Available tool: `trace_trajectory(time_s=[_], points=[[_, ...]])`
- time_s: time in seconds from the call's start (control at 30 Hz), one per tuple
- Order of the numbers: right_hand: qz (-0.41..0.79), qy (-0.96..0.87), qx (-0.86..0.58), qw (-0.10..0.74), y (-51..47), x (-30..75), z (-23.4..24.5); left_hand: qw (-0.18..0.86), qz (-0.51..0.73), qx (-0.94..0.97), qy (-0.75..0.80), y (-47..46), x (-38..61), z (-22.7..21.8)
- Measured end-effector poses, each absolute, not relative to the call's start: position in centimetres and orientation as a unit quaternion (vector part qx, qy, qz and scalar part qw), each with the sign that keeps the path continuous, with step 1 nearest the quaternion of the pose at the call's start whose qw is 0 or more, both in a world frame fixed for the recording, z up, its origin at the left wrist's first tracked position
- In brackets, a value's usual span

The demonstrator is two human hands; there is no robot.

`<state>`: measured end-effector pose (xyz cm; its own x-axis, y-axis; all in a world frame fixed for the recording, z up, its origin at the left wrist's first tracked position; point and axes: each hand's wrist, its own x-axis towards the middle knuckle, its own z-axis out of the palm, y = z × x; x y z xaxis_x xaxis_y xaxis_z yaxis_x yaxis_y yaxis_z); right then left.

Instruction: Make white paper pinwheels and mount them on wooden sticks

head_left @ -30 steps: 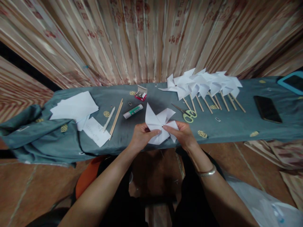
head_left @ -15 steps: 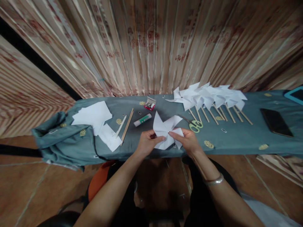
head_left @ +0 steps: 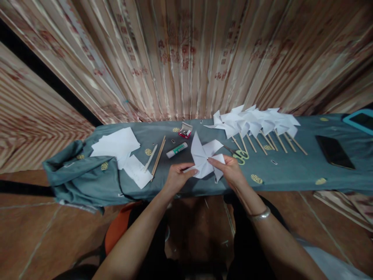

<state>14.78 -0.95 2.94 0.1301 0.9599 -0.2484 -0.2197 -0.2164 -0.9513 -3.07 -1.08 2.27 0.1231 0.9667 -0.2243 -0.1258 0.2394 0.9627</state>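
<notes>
Both my hands hold a white paper pinwheel (head_left: 204, 154) just above the near edge of a bench covered in grey-blue cloth (head_left: 291, 171). My left hand (head_left: 175, 178) pinches its lower left blade. My right hand (head_left: 230, 171) grips the right side, with the forefinger pressed near the centre pin. A row of several finished white pinwheels on wooden sticks (head_left: 256, 123) lies to the right at the back. Green-handled scissors (head_left: 239, 154) lie just right of my right hand.
A glue stick (head_left: 176, 149), a small red box of pins (head_left: 185, 131), two wooden sticks (head_left: 157, 156) and a stack of white paper sheets (head_left: 116, 144) lie to the left. A black phone (head_left: 334, 151) and a blue-cased tablet (head_left: 359, 120) sit far right. Patterned curtains hang behind.
The pinwheel has been raised slightly and tilted upright between my hands. My left hand has slid to its lower left edge. The camera view has shifted a little.
</notes>
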Motion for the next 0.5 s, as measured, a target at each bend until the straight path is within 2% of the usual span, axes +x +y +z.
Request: trace_trajectory(time_s=[0.13,0.27,0.4,0.5], points=[[0.501,-0.413,-0.552,0.524,-0.8,15.5,3.5,0.609,0.483,0.407,0.48,-0.1,-4.1,2.9],[0.427,-0.499,-0.564,0.5,-1.5,16.2,3.9,0.539,0.523,0.417,0.511,1.9,-5.8,3.3],[0.409,-0.546,-0.565,0.464,-2.6,16.2,4.0,0.473,0.547,0.434,0.538,3.5,-6.6,3.8],[0.388,-0.592,-0.548,0.445,-3.1,16.0,4.1,0.511,0.534,0.425,0.523,3.5,-5.7,4.2]])
